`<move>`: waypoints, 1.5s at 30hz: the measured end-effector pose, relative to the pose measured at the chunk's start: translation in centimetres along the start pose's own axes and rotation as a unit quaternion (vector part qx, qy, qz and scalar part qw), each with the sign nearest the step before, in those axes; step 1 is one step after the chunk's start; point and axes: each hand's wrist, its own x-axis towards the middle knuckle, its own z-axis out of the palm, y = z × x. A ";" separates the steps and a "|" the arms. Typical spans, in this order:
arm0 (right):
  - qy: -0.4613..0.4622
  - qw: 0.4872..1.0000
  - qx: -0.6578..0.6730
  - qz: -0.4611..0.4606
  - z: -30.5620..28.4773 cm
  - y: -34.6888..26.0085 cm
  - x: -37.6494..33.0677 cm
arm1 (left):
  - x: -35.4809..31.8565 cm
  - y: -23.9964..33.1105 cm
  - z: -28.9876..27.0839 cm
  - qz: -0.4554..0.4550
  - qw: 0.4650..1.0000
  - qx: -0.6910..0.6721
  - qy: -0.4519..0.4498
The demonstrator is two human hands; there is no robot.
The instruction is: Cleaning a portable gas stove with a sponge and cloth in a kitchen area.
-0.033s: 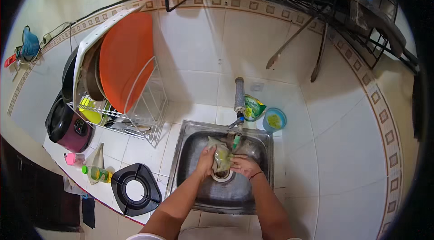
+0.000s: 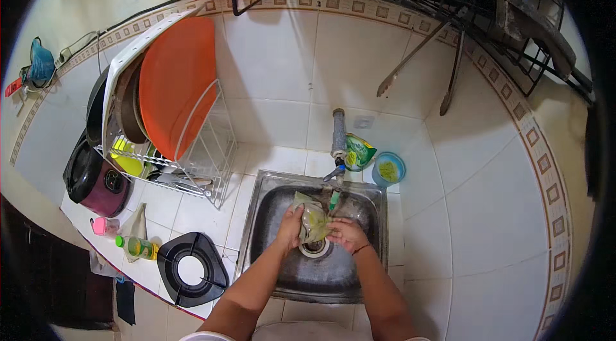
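A clear, crumpled plastic bag (image 2: 313, 218) with something yellowish-green inside is held above the steel sink (image 2: 340, 280). My left hand (image 2: 291, 225) is closed round its left side, the thumb lying on the plastic. At its right edge, my right hand (image 2: 348, 236) pinches the plastic with its fingertips; a thin dark band circles that wrist. Just beyond the bag, the grey tap (image 2: 339, 139) ends in a green nozzle (image 2: 334, 200). Below the bag the round drain (image 2: 315, 250) is partly covered. Whether water runs I cannot tell.
Behind the sink stand a green packet (image 2: 359, 151) and a blue cup (image 2: 389, 169). A white dish rack (image 2: 221, 148) with an orange tray (image 2: 178, 84), a rice cooker (image 2: 96, 177), an oil bottle (image 2: 140, 248) and a black burner grate (image 2: 191, 268) are on the left. Tongs (image 2: 410, 61) hang above.
My right fingers have drawn together on the bag's right edge. The bag looks slightly more spread, and my left hand has shifted a little left.
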 end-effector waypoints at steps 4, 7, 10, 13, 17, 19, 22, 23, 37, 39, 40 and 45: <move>0.046 0.953 -0.070 -0.291 1.0 1.7 1.0 | 0.3 -0.5 0.6 -0.053 0.996 0.041 0.063; 0.095 0.748 -0.387 -0.531 3.2 2.6 -0.3 | 0.2 -1.1 0.3 -0.175 0.978 -0.061 -0.094; -0.041 0.853 -0.327 -0.406 5.3 3.4 -2.8 | 1.6 -2.5 -0.5 -0.180 0.981 -0.040 -0.057; -0.011 0.895 -0.217 -0.390 2.3 3.1 -1.0 | 2.3 -3.2 -0.5 -0.186 0.976 -0.084 -0.082; 0.067 0.938 -0.071 -0.332 2.7 2.8 0.6 | 1.6 -3.6 -0.1 -0.125 0.985 -0.088 -0.086; -0.060 0.984 0.073 -0.152 2.9 2.8 0.6 | 1.6 -4.3 0.0 -0.087 0.990 -0.048 -0.104; -0.023 0.959 -0.072 -0.274 2.8 4.1 0.6 | 1.3 -3.3 0.7 -0.036 0.992 0.118 -0.026; -0.008 0.933 -0.146 -0.329 3.0 4.3 0.6 | 1.4 -3.4 0.3 0.003 0.991 0.132 -0.016; -0.143 0.946 0.289 -0.042 3.0 4.6 2.4 | -1.0 -1.3 1.8 -0.064 0.996 0.033 -0.053; -0.186 0.938 0.289 -0.049 3.3 4.2 1.9 | 0.3 -2.0 -0.5 0.075 0.971 0.222 -0.042; -0.172 0.960 0.204 -0.086 2.9 3.7 1.7 | 0.7 -1.7 -1.1 0.075 0.972 0.220 -0.041; -0.048 0.949 -0.146 -0.274 2.5 1.6 1.9 | 0.7 -1.7 -0.9 -0.020 0.958 0.285 0.001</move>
